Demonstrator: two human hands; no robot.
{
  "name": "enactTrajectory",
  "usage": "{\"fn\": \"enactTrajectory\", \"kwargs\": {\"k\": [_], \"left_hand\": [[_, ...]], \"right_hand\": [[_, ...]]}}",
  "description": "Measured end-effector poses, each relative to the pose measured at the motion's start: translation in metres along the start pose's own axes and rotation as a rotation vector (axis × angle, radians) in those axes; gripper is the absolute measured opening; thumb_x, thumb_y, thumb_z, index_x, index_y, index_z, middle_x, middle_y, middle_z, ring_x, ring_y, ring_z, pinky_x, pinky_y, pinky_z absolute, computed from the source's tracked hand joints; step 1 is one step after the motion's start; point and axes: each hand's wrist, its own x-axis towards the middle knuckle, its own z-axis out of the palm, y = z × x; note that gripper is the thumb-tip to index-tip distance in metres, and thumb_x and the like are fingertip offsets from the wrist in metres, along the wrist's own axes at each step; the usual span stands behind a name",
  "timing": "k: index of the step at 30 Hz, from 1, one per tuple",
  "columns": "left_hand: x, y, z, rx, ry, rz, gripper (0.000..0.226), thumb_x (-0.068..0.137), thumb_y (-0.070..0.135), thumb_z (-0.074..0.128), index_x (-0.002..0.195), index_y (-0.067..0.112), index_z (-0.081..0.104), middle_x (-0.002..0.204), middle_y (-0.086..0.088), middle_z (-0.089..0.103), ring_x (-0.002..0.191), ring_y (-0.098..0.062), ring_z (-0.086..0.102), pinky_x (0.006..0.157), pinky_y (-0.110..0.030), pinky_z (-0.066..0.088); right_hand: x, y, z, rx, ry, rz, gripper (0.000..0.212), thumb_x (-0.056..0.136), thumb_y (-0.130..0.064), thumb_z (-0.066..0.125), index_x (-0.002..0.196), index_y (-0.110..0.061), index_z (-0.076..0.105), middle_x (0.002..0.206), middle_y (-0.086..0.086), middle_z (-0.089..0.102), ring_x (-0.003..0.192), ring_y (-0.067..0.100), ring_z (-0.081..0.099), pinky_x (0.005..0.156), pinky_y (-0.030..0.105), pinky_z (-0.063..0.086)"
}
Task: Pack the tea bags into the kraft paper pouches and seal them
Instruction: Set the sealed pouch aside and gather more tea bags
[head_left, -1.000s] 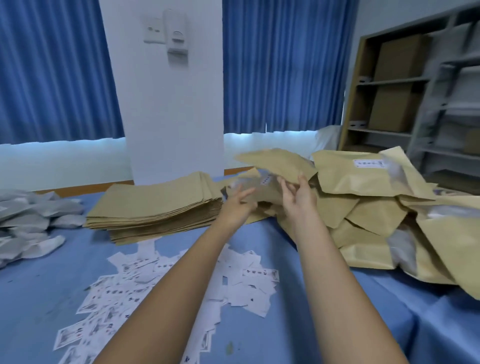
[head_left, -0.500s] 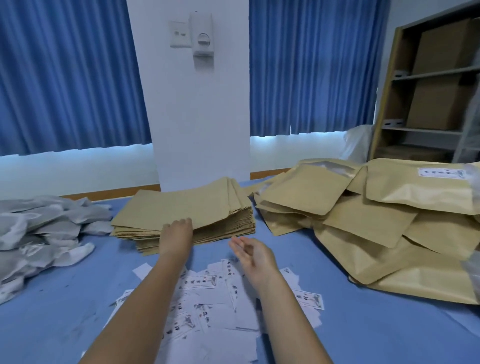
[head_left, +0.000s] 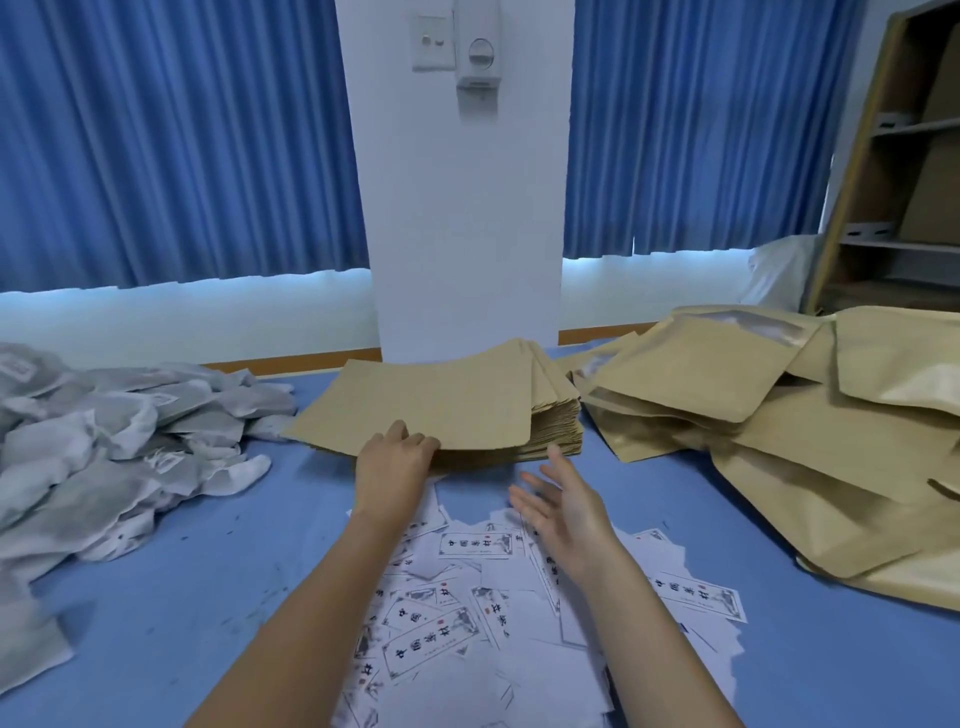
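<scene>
Kraft paper pouches lie flat in a stack (head_left: 556, 426) at the middle of the blue table (head_left: 171, 597), just in front of a white pillar (head_left: 467, 218). The left hand (head_left: 392, 467) reaches to the near edge of the stack and grips the top pouch (head_left: 441, 405), fingers curled round that edge, so that the pouch's near edge stands raised a little off the ones below. The right hand (head_left: 569, 512) hovers just beside it, to the right and nearer the person, above scattered printed labels (head_left: 431, 639). Its fingers are spread and relaxed, the palm is turned toward the left, and it holds nothing. Its fingertips are near the stack's front right corner but apart from it. A heap of white tea bags (head_left: 104, 457) lies on the table at the left, well apart from both hands. At the right, bulkier kraft pouches (head_left: 779, 431) overlap in a loose pile, and one at the back shows a pale strip near its top. Blue curtains (head_left: 182, 145) hang behind on both sides of the pillar, and a wooden shelf unit (head_left: 904, 208) stands at the far right.
</scene>
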Motion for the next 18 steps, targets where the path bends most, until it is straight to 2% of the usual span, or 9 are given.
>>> {"fn": "enactTrajectory", "kwargs": {"k": [2, 4, 7, 9, 11, 13, 14, 15, 18], "left_hand": [[-0.016, -0.006, -0.008, -0.195, 0.164, 0.029, 0.041, 0.045, -0.013, 0.083, 0.078, 0.01, 0.074, 0.061, 0.0, 0.062, 0.063, -0.021, 0.061, 0.036, -0.024, 0.038], [-0.04, -0.014, -0.015, -0.311, 0.217, 0.141, 0.041, 0.056, -0.017, 0.079, 0.087, 0.008, 0.074, 0.076, 0.001, 0.067, 0.071, -0.02, 0.062, 0.039, -0.025, 0.041], [-0.076, -0.03, -0.027, -0.427, 0.074, 0.176, 0.039, 0.071, -0.009, 0.076, 0.096, 0.021, 0.075, 0.092, 0.01, 0.07, 0.08, -0.011, 0.063, 0.049, -0.026, 0.051], [-0.093, -0.032, -0.034, -0.74, -0.122, -0.097, 0.041, 0.086, 0.011, 0.07, 0.11, 0.043, 0.065, 0.11, 0.016, 0.066, 0.095, -0.006, 0.064, 0.07, -0.028, 0.057], [-0.097, -0.029, -0.052, -1.369, -0.218, -0.424, 0.049, 0.079, 0.043, 0.073, 0.123, 0.047, 0.053, 0.126, 0.01, 0.063, 0.11, -0.013, 0.063, 0.084, -0.031, 0.056], [-0.095, -0.038, -0.066, -2.029, -0.068, -0.649, 0.073, 0.07, 0.064, 0.069, 0.133, 0.035, 0.046, 0.131, -0.003, 0.06, 0.117, -0.026, 0.061, 0.087, -0.048, 0.055], [-0.095, -0.045, -0.071, -2.213, 0.029, -0.698, 0.076, 0.073, 0.066, 0.065, 0.136, 0.029, 0.043, 0.131, -0.007, 0.06, 0.117, -0.03, 0.06, 0.086, -0.052, 0.054], [-0.096, -0.052, -0.077, -2.275, 0.098, -0.747, 0.072, 0.078, 0.061, 0.061, 0.137, 0.025, 0.042, 0.13, -0.009, 0.061, 0.117, -0.031, 0.06, 0.085, -0.049, 0.055], [-0.103, -0.061, -0.08, -1.968, 0.1, -0.973, 0.049, 0.091, 0.013, 0.057, 0.137, 0.021, 0.042, 0.125, -0.013, 0.063, 0.107, -0.029, 0.064, 0.076, -0.04, 0.059]], "right_hand": [[-0.003, -0.002, -0.002, 0.075, -0.088, 0.037, 0.053, 0.094, -0.037, 0.056, 0.136, -0.009, 0.039, 0.132, 0.02, 0.052, 0.115, 0.04, 0.057, 0.091, 0.048, 0.05], [-0.009, -0.002, 0.004, 0.072, -0.167, 0.021, 0.039, 0.096, -0.029, 0.053, 0.128, -0.007, 0.048, 0.122, 0.016, 0.063, 0.103, 0.035, 0.065, 0.077, 0.045, 0.057], [-0.018, 0.007, 0.014, -0.326, -0.102, -0.226, 0.036, 0.096, 0.003, 0.04, 0.122, -0.011, 0.059, 0.107, 0.007, 0.071, 0.092, 0.021, 0.067, 0.071, 0.032, 0.056], [-0.025, 0.011, 0.021, -0.734, -0.039, -0.663, 0.055, 0.088, 0.014, 0.034, 0.123, -0.017, 0.062, 0.1, -0.004, 0.07, 0.089, 0.009, 0.064, 0.076, 0.019, 0.049], [-0.037, 0.014, 0.034, -1.009, -0.122, -1.093, 0.069, 0.076, 0.022, 0.032, 0.126, -0.015, 0.062, 0.11, -0.005, 0.068, 0.101, 0.007, 0.061, 0.087, 0.013, 0.045], [-0.044, 0.021, 0.048, -1.2, -0.242, -1.408, 0.061, 0.07, 0.016, 0.035, 0.117, -0.007, 0.068, 0.12, 0.007, 0.066, 0.115, 0.024, 0.06, 0.102, 0.034, 0.044], [-0.045, 0.026, 0.052, -1.272, -0.281, -1.524, 0.052, 0.073, 0.008, 0.036, 0.109, -0.005, 0.072, 0.116, 0.01, 0.068, 0.112, 0.031, 0.062, 0.1, 0.044, 0.044], [-0.045, 0.031, 0.056, -1.338, -0.323, -1.6, 0.046, 0.077, 0.002, 0.038, 0.104, -0.006, 0.074, 0.111, 0.01, 0.07, 0.109, 0.033, 0.063, 0.098, 0.049, 0.042], [-0.043, 0.046, 0.057, -1.468, -0.522, -1.646, 0.039, 0.073, 0.008, 0.058, 0.098, -0.015, 0.077, 0.107, 0.003, 0.072, 0.106, 0.031, 0.065, 0.097, 0.052, 0.042]]}}
